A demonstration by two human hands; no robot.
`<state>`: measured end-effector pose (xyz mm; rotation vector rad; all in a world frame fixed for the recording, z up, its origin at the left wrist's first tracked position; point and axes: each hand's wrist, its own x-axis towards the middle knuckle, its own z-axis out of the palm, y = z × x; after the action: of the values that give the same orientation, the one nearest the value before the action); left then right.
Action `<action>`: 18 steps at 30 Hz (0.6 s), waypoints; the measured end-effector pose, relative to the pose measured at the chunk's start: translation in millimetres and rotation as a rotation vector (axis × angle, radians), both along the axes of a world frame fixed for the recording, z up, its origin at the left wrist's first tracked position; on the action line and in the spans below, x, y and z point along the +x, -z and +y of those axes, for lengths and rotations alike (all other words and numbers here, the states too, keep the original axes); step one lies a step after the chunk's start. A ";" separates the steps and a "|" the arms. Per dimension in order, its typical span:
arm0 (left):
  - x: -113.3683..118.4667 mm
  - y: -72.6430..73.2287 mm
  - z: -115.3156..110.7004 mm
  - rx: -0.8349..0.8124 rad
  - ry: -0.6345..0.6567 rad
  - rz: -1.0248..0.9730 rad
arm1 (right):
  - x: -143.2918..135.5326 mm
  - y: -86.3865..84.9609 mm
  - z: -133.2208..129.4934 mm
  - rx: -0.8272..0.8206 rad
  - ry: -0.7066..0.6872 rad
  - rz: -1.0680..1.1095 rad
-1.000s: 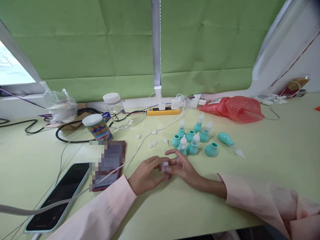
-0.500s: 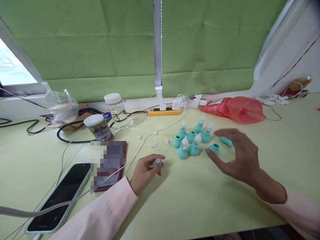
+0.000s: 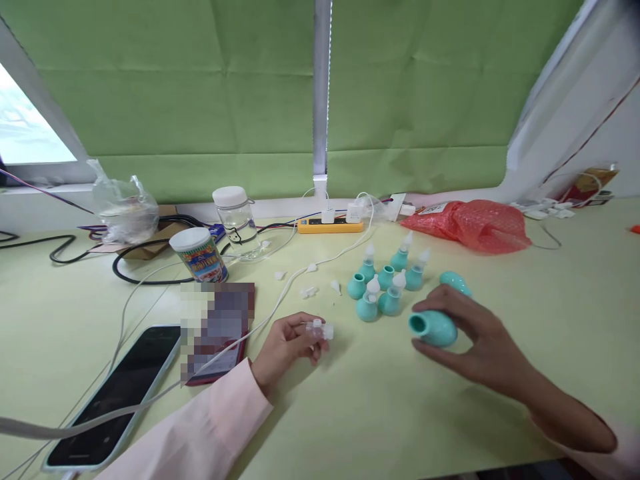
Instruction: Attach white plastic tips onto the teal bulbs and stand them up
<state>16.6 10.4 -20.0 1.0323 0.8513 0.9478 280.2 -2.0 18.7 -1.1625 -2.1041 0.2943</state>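
Right hand (image 3: 480, 347) fingers grip one teal bulb (image 3: 434, 328) (open mouth facing left); left hand (image 3: 287, 343) pinches one clear nozzle (image 3: 319, 329). Six more teal pieces (image 3: 383, 288) mid-tabletop.

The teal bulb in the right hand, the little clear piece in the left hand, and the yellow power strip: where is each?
teal bulb (image 3: 436, 328), head view, on its rounded side.
clear piece (image 3: 320, 329), head view, on its middle.
yellow power strip (image 3: 330, 226), head view, on its top face.

Blurred patch: I see the card or booklet (image 3: 220, 327) beside the phone (image 3: 113, 393) pixelated, its print unreadable.
Right sleeve: cut off at the lower right edge.
Teal bulb (image 3: 434, 328): my right hand (image 3: 480, 340) hides its rear half.
Clear tip (image 3: 319, 329): too small to make out.
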 end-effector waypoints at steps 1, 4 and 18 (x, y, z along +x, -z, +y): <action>-1.1 0.3 0.1 -0.034 -0.003 -0.034 | -12.0 -3.3 -5.8 -0.007 -0.085 0.001; -2.6 0.4 -0.4 -0.085 -0.001 -0.116 | -48.5 4.7 -9.1 -0.115 -0.258 -0.056; -0.5 1.1 -2.8 0.036 -0.023 0.079 | -85.6 59.5 27.7 -0.139 -0.187 0.120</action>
<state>16.1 7.6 -21.1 1.0988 0.9165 0.9499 194.6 25.7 -40.8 -1.0004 -2.1153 0.5904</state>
